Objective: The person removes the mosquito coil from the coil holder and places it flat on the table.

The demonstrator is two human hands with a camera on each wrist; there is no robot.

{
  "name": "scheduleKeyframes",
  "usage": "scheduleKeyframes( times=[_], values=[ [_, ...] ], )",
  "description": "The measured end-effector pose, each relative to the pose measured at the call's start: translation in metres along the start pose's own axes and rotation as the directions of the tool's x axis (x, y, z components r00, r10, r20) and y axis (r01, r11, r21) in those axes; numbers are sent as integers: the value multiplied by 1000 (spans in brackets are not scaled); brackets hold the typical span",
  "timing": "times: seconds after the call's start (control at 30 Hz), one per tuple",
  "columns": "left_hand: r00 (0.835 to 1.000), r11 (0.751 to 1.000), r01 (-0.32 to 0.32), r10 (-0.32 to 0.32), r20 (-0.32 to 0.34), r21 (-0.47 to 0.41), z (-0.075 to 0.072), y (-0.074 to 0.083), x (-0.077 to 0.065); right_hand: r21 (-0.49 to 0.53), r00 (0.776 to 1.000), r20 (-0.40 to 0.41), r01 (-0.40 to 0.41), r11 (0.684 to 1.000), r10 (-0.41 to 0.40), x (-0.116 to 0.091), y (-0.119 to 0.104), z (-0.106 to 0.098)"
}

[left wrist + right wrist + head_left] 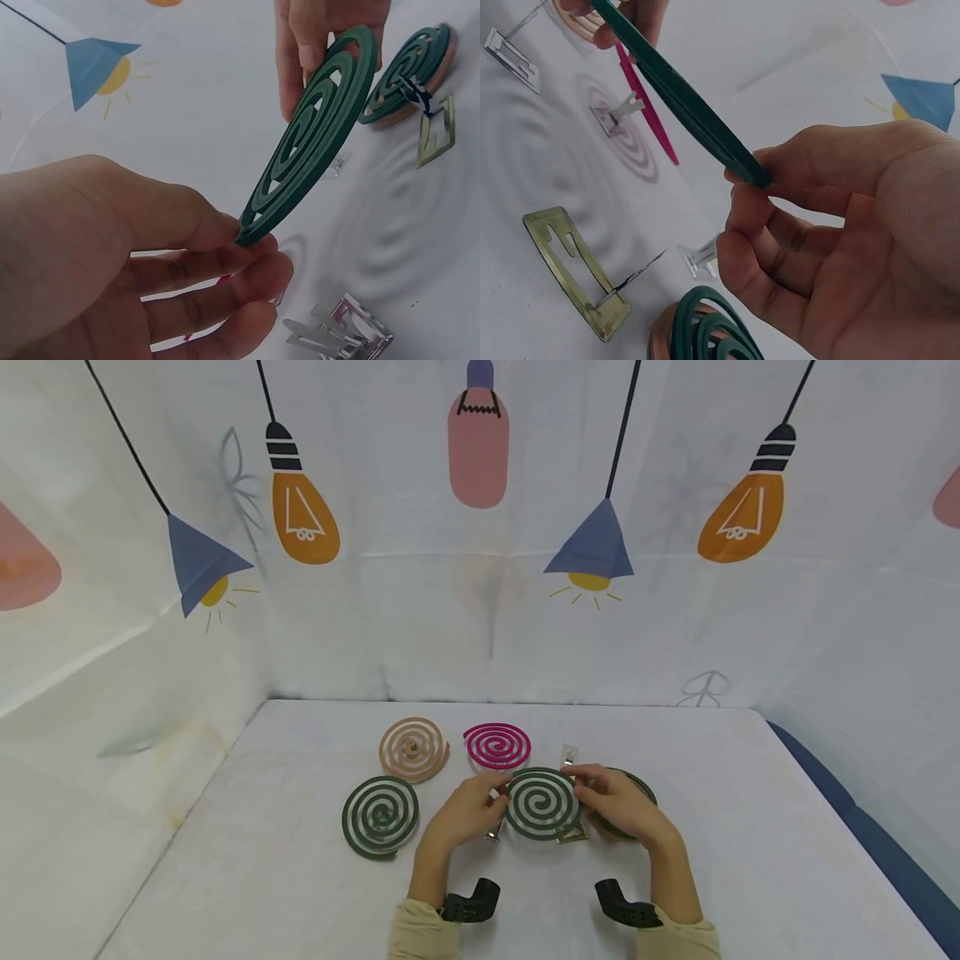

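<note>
Looks forward and down from the head, well back over the table (262, 843), and close in from each wrist, across from left hand (467, 812) to right hand (622, 802) and vice versa, sharing the raised green spiral (682, 101).

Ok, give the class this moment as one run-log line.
left hand: pinches green coil edge | right hand: pinches opposite edge | green coil: held above table | gold metal frame: on table

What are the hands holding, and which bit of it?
A green spiral. The left hand and right hand each pinch its outer rim, on opposite sides.
</note>
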State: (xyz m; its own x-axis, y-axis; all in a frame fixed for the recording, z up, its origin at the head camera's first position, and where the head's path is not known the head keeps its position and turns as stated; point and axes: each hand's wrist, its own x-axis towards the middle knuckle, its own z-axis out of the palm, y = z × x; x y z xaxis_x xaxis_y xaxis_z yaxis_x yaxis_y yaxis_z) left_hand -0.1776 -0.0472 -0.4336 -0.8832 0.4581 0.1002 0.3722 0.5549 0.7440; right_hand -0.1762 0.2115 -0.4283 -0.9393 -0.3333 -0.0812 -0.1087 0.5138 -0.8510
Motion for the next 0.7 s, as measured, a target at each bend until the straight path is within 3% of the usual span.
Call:
scheduleKeyframes(
  times=[0.3,0.7],
  values=[
    [1000,999,22,-21,23,-49,3,1,2,10,1000,-15,-4,1000,4,-1,2,-1],
    [1000,995,2,-4,-19,-95,12,1,5,-4,999,-54,1,1000,-1,-1,5,-2]
  ],
)
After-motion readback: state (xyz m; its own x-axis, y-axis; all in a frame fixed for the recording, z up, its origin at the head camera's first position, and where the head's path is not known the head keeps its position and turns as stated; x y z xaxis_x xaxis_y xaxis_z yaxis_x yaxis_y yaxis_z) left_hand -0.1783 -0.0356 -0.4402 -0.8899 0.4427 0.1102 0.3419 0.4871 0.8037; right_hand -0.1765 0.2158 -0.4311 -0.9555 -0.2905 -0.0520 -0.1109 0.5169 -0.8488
